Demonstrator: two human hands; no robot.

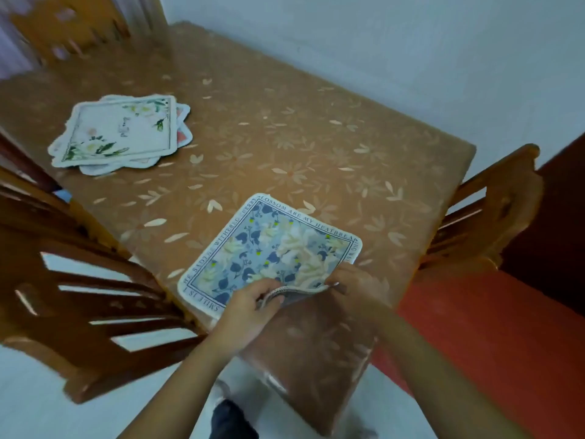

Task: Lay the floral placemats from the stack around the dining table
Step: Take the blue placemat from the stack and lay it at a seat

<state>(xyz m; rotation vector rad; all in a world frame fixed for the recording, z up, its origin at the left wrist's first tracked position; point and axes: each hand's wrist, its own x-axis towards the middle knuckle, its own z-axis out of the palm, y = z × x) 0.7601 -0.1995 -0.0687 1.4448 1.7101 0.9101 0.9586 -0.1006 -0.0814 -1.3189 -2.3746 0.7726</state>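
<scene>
Head camera is looking down on a brown flower-print worktop [316, 137]. Up and left of the blue placemat [269, 248], well apart from it, the stack of floral placemats [120, 131] is lying fanned, its top mat's script too blurred to read. The left hand [250, 308], forearm angling up from below, is curling its fingers [267, 289] round the blue placemat's raised near edge. That mat is lying at the worktop's near corner, its border reading "SMILE IS" and "ARE MY HEATBREA". The right hand [354, 282] is pinching the same edge nearer its right corner.
</scene>
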